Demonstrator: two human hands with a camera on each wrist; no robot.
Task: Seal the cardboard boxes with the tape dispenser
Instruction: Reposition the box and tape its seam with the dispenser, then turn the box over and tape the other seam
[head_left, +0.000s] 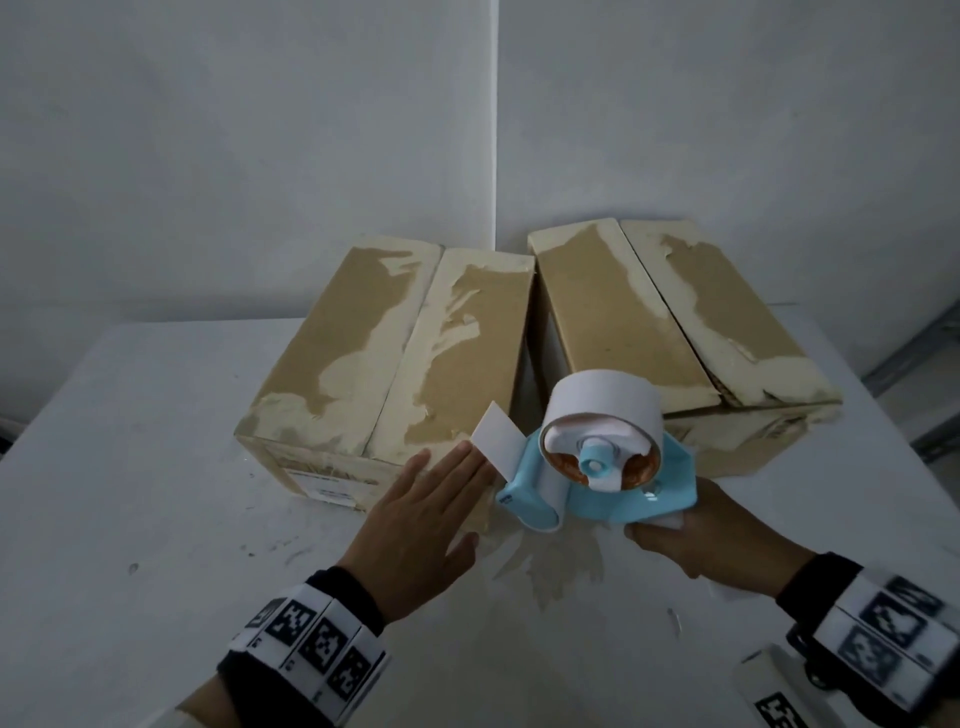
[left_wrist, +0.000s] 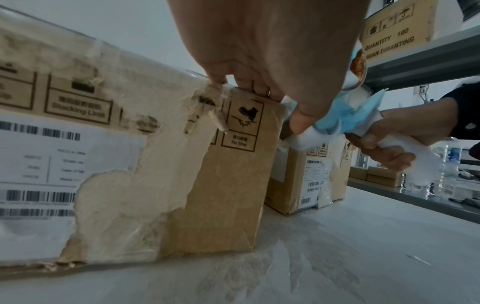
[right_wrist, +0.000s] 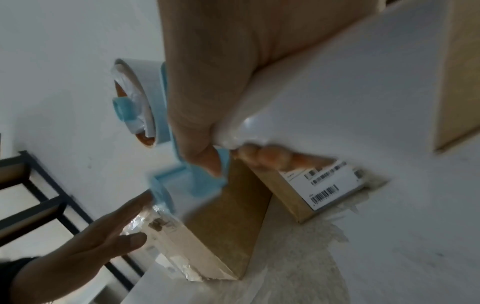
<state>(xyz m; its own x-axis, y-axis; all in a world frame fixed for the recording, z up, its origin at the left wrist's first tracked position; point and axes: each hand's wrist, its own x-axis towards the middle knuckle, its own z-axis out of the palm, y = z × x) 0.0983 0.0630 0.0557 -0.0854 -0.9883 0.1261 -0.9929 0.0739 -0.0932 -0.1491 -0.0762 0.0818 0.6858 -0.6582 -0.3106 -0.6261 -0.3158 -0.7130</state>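
Two brown cardboard boxes with torn, pale paper patches sit on the white table, both lying closed. The left box lies at about 11 o'clock from the hands, the right box at 1 o'clock. The left hand lies flat, fingers straight, pressed against the near face of the left box at its right corner. The right hand is clenched around the white handle of the light blue plastic tape dispenser, which carries a white tape roll. A loose tape end sticks out toward 10 o'clock, just beside the left fingertips.
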